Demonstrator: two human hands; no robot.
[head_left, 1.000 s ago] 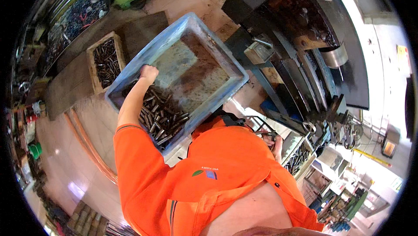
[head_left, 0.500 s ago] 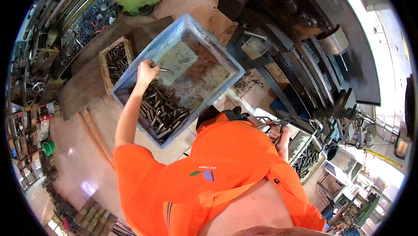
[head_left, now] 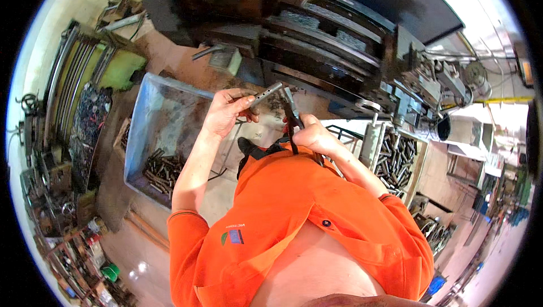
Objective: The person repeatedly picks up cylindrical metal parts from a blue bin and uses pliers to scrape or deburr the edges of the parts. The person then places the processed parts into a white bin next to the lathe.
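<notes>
In front of my chest, my left hand (head_left: 227, 112) pinches a short metal tube (head_left: 266, 95) with small holes along its side, tilted up to the right. My right hand (head_left: 312, 134) is closed round a pair of dark pliers (head_left: 292, 112), jaws pointing up and away from me. The jaws stand close by the tube's far end; whether they touch it I cannot tell. Beyond my left forearm is a blue plastic bin (head_left: 133, 148), with a heap of dark metal tubes (head_left: 163, 170) in its near part.
A large dark lathe (head_left: 317, 41) spans the far side. By my right elbow stands a tray (head_left: 421, 162) with many metal tubes (head_left: 396, 157). A green machine (head_left: 121, 69) is at the far left, and a shelf rack (head_left: 70, 250) at the near left.
My left hand has come out of the blue bin with a metal tube. My right hand has brought the pliers inward to meet it. The view has swung right toward the lathe.
</notes>
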